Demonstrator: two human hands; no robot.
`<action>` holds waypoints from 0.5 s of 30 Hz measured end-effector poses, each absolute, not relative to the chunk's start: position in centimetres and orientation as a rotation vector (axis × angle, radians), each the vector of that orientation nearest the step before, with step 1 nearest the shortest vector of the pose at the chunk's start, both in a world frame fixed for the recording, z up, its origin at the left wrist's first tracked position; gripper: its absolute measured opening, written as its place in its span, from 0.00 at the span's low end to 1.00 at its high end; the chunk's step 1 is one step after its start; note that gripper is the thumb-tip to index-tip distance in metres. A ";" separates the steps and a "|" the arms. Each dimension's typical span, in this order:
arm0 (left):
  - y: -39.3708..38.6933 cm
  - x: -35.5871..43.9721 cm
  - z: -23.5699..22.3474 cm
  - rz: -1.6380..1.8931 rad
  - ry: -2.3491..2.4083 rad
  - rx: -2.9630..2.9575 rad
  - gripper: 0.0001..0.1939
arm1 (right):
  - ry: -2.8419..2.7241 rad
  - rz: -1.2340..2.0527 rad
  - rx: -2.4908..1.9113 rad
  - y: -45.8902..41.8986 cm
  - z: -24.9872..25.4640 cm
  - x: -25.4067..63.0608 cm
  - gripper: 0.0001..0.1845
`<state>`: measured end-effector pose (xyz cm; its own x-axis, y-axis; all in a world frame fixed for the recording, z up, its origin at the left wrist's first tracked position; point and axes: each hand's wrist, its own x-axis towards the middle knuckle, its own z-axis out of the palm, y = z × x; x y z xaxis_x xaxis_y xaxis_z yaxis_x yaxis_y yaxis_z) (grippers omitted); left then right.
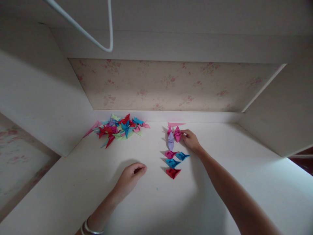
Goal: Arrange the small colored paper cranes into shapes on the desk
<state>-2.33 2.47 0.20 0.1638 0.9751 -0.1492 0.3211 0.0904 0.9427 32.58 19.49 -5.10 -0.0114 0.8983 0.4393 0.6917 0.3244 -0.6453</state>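
Note:
My right hand (190,139) reaches far forward on the white desk (151,195) and pinches a pink folded paper piece (177,133) at the top of a short column of folded pieces: a lilac one (171,141), a magenta one (170,154), two blue ones (182,156) and a red one (172,172). My left hand (130,178) rests on the desk to the left of that column, fingers curled in, nothing visible in it. A silver bangle (91,230) sits on that wrist.
A loose pile of several coloured folded paper pieces (117,128) lies at the back left of the desk. A floral-papered back wall (166,85) and white side panels close in the desk. A thin white cable (107,32) hangs overhead.

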 end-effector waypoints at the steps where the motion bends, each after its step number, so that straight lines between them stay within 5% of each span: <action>1: 2.5 -2.3 0.2 0.819 1.341 1.426 0.16 | -1.754 0.315 -1.428 19.5 -5.1 32.6 0.13; 15: 2.4 -2.4 0.1 0.801 1.349 1.432 0.16 | -1.619 0.415 -1.455 19.7 -5.6 32.6 0.15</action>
<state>-2.36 2.40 0.13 0.1678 0.9740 -0.1522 0.3321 0.0896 0.9390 32.63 19.69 -5.55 0.0890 0.9179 0.3867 0.6185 0.2534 -0.7438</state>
